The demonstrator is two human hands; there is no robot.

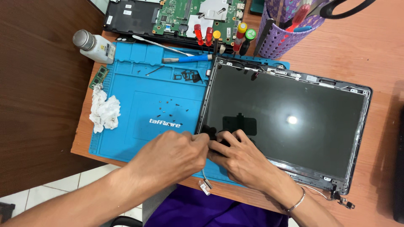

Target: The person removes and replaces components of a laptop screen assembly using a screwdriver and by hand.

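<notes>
From the head camera, your left hand (pixel 174 153) and right hand (pixel 237 157) meet at the lower left corner of the dark, glossy laptop screen panel (pixel 286 117), which lies flat, half on the blue silicone repair mat (pixel 143 105) and half on the brown wooden table (pixel 378 54); your left fingers are curled together and pinching at that corner, your right fingers (pixel 229 136) are bunched and pressed down on a small black part (pixel 210 131) there, though what exactly each pinches is hidden under the knuckles; a thin grey cable with a small connector (pixel 205 184) hangs off the table edge just below your hands. Tiny black screws (pixel 168 107) lie loose on the mat near your left wrist; a sweep of the forearm could scatter them; hard prying at the corner could crack the glass, and a tug could strain the cable. Beyond sit a white crumpled tissue (pixel 104 111), a white bottle with a grey cap (pixel 94 44), and an opened laptop base with a green circuit board (pixel 185 14).
</notes>
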